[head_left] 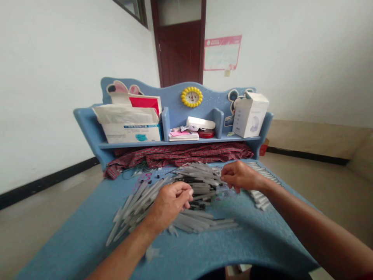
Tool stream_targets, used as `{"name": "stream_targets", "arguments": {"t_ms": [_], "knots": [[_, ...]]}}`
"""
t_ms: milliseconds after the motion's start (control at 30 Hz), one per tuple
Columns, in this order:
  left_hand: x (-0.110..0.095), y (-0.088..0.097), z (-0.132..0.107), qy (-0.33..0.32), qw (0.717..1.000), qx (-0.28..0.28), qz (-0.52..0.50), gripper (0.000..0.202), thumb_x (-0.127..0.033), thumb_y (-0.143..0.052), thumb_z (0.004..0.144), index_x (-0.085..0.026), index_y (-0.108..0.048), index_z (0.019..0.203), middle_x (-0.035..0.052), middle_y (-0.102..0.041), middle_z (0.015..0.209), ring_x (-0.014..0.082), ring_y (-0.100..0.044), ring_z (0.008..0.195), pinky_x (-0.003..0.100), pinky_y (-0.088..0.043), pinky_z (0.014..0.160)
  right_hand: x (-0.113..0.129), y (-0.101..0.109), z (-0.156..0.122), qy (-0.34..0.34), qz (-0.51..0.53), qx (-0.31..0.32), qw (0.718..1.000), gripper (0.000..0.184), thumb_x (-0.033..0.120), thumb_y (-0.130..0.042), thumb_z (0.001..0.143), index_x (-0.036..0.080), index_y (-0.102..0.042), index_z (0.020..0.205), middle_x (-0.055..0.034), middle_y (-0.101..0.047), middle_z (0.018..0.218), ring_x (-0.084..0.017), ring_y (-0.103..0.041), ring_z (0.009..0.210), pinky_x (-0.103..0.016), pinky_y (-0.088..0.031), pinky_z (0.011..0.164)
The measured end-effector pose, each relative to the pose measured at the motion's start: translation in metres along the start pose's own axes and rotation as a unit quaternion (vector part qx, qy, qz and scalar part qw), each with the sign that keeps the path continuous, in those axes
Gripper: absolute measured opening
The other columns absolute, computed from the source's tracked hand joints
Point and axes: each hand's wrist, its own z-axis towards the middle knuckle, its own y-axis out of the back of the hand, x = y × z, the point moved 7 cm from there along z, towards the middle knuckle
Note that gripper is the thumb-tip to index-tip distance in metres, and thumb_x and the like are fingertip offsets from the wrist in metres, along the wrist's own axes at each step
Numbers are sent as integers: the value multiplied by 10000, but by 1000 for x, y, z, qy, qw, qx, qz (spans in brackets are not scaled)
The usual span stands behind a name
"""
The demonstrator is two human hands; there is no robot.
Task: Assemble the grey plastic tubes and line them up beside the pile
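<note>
Over the middle of the desk, my left hand (175,197) is closed, thumb against the curled fingers; whatever it may hold is hidden. My right hand (239,175) is pinched at the right end of the far pile, and I cannot make out anything between its fingertips. Slender translucent grey sticks, like pen barrels (194,221), lie in loose heaps around my left hand. More grey barrels (134,204) fan out left of it. Dark slim pieces (201,196) show among the middle heap. Beyond my right wrist, pale sticks (260,197) lie side by side in a row.
The blue desk (72,241) has a raised back shelf (180,144). On it stand a mask box (131,133), a white carton (251,116), papers (183,136) and a red round tin (206,133). A checked cloth (180,154) lies bunched beneath. Small black bits (149,182) are scattered near the left heap.
</note>
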Motion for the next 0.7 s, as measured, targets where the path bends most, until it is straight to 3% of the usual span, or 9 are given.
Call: {"name": "stream_targets", "arguments": {"t_ms": [100,233,367,500,600,700], "knots": [[3,-4,-2,60,993,13,-105,177,-290,-573,756,-127,-610,815,44,-656,673,125,-586,525,210,-435,452,11,-4,-2,18,47,7,999,134,260,-502,756,137,-540,720,36,-559,498,-73,-512,345,-148,-337,339],[8,-9,-4,124,957,16,-263,193,-227,-613,744,-119,-593,903,92,-684,799,137,-625,602,213,-463,487,30,-22,-3,52,74,25,996,137,261,-519,766,134,-542,722,39,-548,504,-63,-502,349,-143,-344,346],[13,-7,-1,133,923,-5,-360,118,-165,-586,775,-127,-585,886,89,-686,832,146,-648,661,212,-480,512,43,-38,0,85,82,21,993,150,280,-520,784,139,-549,740,46,-534,506,-60,-500,353,-140,-346,347],[14,4,3,110,914,-41,-389,48,-161,-568,796,-125,-594,814,48,-670,725,119,-631,594,198,-479,501,44,-39,6,91,61,41,993,291,415,-504,806,136,-582,785,30,-558,539,-66,-513,373,-151,-351,366],[14,15,4,94,912,-68,-393,53,-164,-568,798,-122,-594,780,40,-666,708,106,-618,571,188,-472,492,29,-25,16,51,-88,-4,995,303,407,-471,827,143,-619,816,3,-597,583,-79,-542,420,-167,-366,418],[16,22,6,88,913,-83,-389,56,-164,-573,794,-119,-595,770,37,-660,691,100,-609,565,180,-465,486,12,-18,23,6,-304,-37,952,221,351,-513,794,180,-653,790,-34,-659,696,-141,-623,636,-201,-401,556]]}}
